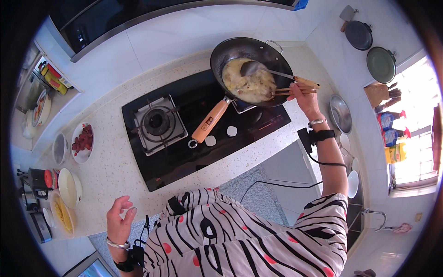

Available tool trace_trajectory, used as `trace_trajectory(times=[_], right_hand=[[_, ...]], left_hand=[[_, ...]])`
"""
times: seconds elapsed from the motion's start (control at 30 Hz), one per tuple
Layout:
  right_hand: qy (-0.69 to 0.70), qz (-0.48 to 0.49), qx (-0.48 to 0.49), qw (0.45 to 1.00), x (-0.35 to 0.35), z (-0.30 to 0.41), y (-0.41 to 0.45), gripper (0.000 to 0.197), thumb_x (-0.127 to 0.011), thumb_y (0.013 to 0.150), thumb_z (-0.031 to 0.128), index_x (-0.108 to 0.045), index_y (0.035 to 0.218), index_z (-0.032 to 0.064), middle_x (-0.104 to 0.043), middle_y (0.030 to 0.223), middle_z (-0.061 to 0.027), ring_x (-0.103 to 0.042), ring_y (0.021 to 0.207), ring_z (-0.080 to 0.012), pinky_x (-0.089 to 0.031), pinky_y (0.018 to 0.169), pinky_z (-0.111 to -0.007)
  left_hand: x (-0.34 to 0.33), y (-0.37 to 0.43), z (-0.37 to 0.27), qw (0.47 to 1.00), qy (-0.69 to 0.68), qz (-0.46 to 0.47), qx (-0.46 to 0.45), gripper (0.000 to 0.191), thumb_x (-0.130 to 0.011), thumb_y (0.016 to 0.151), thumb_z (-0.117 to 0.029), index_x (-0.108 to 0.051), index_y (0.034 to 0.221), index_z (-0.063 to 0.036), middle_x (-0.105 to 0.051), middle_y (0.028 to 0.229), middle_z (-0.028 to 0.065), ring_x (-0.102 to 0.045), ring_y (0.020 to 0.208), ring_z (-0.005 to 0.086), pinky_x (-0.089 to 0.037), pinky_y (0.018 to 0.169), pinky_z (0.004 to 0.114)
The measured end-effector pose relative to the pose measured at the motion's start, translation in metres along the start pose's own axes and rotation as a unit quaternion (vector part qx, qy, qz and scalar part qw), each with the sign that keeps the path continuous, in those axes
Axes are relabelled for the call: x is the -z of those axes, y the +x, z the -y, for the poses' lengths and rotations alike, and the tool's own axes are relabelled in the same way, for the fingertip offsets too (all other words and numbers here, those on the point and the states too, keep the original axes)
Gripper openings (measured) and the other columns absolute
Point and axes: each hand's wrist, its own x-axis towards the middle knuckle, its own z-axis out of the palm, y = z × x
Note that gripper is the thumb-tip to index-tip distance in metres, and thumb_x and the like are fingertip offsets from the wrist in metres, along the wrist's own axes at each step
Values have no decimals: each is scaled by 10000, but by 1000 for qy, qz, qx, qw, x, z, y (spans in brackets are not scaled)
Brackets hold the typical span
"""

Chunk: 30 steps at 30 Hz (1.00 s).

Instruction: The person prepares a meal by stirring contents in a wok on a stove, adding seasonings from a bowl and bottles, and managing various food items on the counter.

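My right hand (305, 98) is closed on a pair of wooden chopsticks (289, 91), whose tips reach into the food at the right side of the wok. A ladle (250, 68) with a wooden handle rests across the wok's rim beside that hand, its bowl in the food; whether my fingers touch its handle I cannot tell. The dark wok (235, 52) stands on the right burner and holds a yellowish, soupy food (251, 85). Its wooden handle (209, 122) points toward me. Away from the wok, over the counter's front edge, my left hand (120, 215) is empty with fingers loosely bent.
An unused left burner (156, 120) sits on the black glass hob (193, 164). At the left are a plate of dark red fruit (83, 143), a cream bowl (70, 188) and a basin with yellow food (61, 213). A metal bowl (340, 114) stands right of my forearm.
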Motion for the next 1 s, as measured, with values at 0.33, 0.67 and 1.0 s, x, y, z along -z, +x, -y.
trace_trajectory(times=[0.33,0.67,1.0], right_hand=[[25,23,-93,995,-11,-27,20,281,-579,876,243,-601,803,-27,-638,665,-86,-656,561,-162,-432,409,-236],[-24,-92,-130,987,-22,-31,18,284,-520,892,266,-602,785,16,-643,629,-76,-657,554,-159,-446,383,-235],[117,-156,-120,974,-11,-34,16,305,-531,901,261,-620,856,-28,-657,712,-95,-669,578,-173,-477,384,-238]], left_hand=[[1,-6,3,1000,4,-9,19,350,-669,757,-137,-571,1082,-51,-660,856,91,-603,790,194,-455,698,314],[1,-6,3,1000,12,-11,10,348,-669,759,-148,-570,1079,-51,-659,856,86,-602,787,198,-455,684,314],[0,-4,-1,1000,20,-12,4,354,-675,749,-134,-570,1075,-42,-657,856,95,-607,800,206,-456,706,327]])
